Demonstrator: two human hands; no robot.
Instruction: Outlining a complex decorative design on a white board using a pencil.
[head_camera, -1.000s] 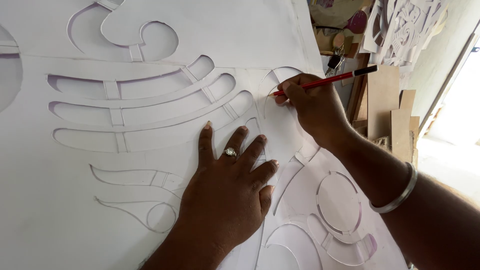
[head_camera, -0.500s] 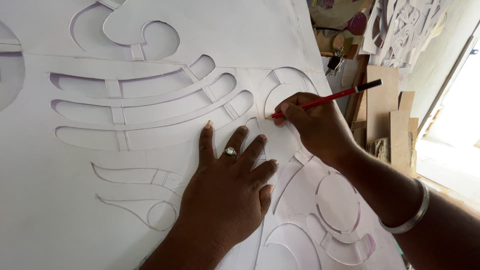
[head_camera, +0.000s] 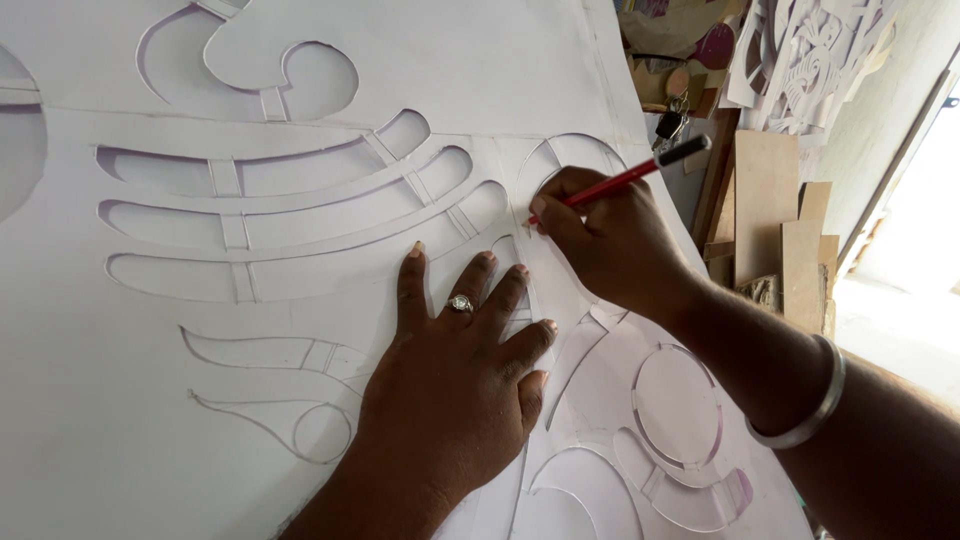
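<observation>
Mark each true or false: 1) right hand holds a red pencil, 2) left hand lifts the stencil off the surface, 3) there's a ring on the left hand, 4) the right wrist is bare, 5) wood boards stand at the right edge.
1) True. The right hand grips a red pencil with its tip at a cutout edge.
2) False. The left hand lies flat, fingers spread, pressing the white stencil down.
3) True. A ring sits on one of its fingers.
4) False. A silver bangle circles the right wrist.
5) True. Wood boards stand beside the stencil at the right.
</observation>
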